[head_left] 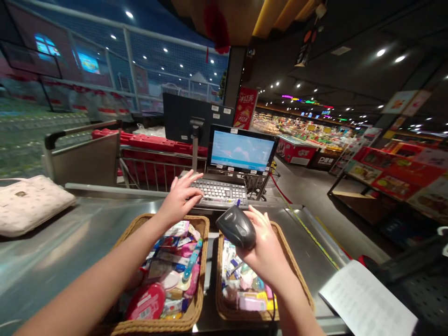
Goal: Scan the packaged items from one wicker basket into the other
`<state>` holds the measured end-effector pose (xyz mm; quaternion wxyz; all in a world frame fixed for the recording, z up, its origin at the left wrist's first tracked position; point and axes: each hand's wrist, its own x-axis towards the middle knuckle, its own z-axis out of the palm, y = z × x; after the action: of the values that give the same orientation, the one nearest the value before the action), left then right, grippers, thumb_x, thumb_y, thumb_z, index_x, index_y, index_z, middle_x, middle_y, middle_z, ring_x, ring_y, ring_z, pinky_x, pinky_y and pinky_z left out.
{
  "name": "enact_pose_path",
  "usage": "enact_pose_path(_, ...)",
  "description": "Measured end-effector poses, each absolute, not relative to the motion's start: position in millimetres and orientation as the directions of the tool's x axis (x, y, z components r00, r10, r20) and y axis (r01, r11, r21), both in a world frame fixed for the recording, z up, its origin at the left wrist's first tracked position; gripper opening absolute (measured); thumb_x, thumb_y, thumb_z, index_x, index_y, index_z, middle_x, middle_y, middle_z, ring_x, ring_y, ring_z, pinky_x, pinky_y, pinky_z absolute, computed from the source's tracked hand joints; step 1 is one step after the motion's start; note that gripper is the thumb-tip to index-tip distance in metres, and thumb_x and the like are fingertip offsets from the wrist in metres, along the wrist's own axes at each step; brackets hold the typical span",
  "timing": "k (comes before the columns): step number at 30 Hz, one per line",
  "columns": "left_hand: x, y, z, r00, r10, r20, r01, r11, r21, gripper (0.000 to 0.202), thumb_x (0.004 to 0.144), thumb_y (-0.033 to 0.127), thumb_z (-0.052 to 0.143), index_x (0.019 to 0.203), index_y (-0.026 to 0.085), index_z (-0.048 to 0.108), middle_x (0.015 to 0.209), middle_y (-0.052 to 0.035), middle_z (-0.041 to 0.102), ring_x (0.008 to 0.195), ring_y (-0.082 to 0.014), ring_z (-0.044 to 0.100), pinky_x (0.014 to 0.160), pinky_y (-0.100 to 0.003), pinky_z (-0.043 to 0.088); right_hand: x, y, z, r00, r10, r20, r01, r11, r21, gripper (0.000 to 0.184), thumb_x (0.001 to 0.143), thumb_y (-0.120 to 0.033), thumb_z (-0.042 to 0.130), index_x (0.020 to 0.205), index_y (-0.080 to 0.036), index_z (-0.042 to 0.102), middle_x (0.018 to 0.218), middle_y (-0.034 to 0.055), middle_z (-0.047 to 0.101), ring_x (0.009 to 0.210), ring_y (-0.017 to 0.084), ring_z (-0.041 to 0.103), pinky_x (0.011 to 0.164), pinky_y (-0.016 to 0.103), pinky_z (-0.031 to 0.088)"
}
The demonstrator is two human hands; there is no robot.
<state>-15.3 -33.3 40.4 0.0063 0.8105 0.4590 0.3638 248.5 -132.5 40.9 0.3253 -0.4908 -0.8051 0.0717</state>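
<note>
My left hand reaches forward with fingers spread, its tips on the left side of the grey keyboard below the lit till screen. My right hand is closed around a black handheld barcode scanner, held above the right wicker basket. The left wicker basket lies under my left forearm. Both baskets are full of several small packaged items.
The baskets stand on a steel checkout counter. A pale quilted bag lies at the far left. A printed paper sheet sits at the lower right. Red shopping carts are behind the till; shop shelves line the right.
</note>
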Motion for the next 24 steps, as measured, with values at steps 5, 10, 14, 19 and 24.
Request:
enact_pose_path(5, -29, -37, 42, 0.303, 0.754, 0.583, 0.736, -0.574, 0.36, 0.029, 0.093, 0.035, 0.044, 0.085, 0.023, 0.069, 0.149, -0.0027, 0.046, 0.146, -0.0301, 0.026, 0.115, -0.066, 0.013, 235, -133, 40, -0.339, 0.826, 0.45, 0.734, 0.532, -0.423, 0.053, 0.066, -0.012, 0.058, 0.117, -0.028, 0.064, 0.129, 0.0063, 0.061, 0.141, 0.037, 0.035, 0.116, 0.068, 0.015)
enact_pose_path(10, -41, -38, 41, 0.301, 0.747, 0.592, 0.732, -0.579, 0.358, 0.028, 0.093, 0.034, 0.045, 0.084, 0.023, 0.069, 0.15, -0.0037, 0.046, 0.146, -0.0291, 0.027, 0.115, -0.065, 0.013, 224, -135, 40, -0.358, 0.824, 0.439, 0.717, 0.543, -0.436, 0.055, 0.067, -0.012, 0.057, 0.12, -0.027, 0.063, 0.129, 0.0062, 0.061, 0.141, 0.036, 0.035, 0.116, 0.068, 0.014)
enact_pose_path(14, -51, -39, 39, 0.3, 0.749, 0.59, 0.733, -0.577, 0.36, 0.026, 0.093, 0.034, 0.045, 0.086, 0.024, 0.068, 0.149, -0.0039, 0.046, 0.146, -0.0283, 0.027, 0.115, -0.065, 0.014, 217, -135, 39, -0.353, 0.832, 0.429, 0.719, 0.534, -0.444, 0.056, 0.067, -0.011, 0.056, 0.121, -0.026, 0.062, 0.13, 0.0068, 0.06, 0.142, 0.036, 0.033, 0.116, 0.068, 0.013)
enact_pose_path(19, -62, -41, 38, 0.295, 0.757, 0.583, 0.736, -0.569, 0.366, 0.026, 0.093, 0.034, 0.046, 0.085, 0.024, 0.069, 0.148, -0.004, 0.048, 0.146, -0.0282, 0.027, 0.115, -0.065, 0.014, 207, -135, 37, -0.341, 0.834, 0.434, 0.723, 0.528, -0.446, 0.054, 0.068, -0.012, 0.056, 0.12, -0.026, 0.062, 0.131, 0.0068, 0.059, 0.142, 0.035, 0.033, 0.116, 0.067, 0.014)
enact_pose_path(24, -76, -44, 33, 0.284, 0.761, 0.582, 0.738, -0.562, 0.374, 0.026, 0.093, 0.034, 0.046, 0.085, 0.024, 0.069, 0.148, -0.0038, 0.048, 0.145, -0.0282, 0.029, 0.115, -0.066, 0.014, 198, -134, 36, -0.335, 0.832, 0.441, 0.722, 0.528, -0.448, 0.05, 0.069, -0.012, 0.058, 0.117, -0.024, 0.064, 0.131, 0.0096, 0.059, 0.141, 0.036, 0.035, 0.116, 0.066, 0.017)
